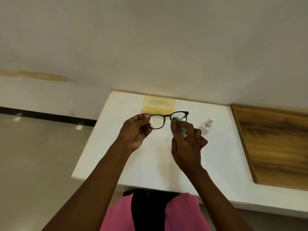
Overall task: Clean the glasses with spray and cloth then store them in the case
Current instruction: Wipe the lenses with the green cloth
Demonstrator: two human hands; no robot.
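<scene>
Your left hand (136,130) pinches the black-framed glasses (164,120) at their left end, thumb on top of the frame corner and fingers curled beneath it, holding them up above the white table (150,160) with the lenses facing you. Your right hand (186,144) pinches a pale blue-grey cleaning cloth (180,129) between thumb and fingers, and the cloth is folded over the right lens so that it covers the lower part of that lens; the upper right corner of the frame shows above the cloth. The left lens is bare and you can see the table through it.

Taking the glasses as the landmark: the translucent yellow glasses case (158,104) lies on the table just behind them, against the wall (150,47), and its near edge is partly hidden by the top of the frame. Whether the case stands open or closed cannot be told from here. The small clear spray bottle (206,126) with a white nozzle stands on the table to the right of the glasses, just beyond your right hand's knuckles, apart from the cloth. Farther right of the glasses a wood-grain panel (273,144) lies on the same surface. Below the glasses, at the table's near edge, your pink garment (183,214) shows.
</scene>
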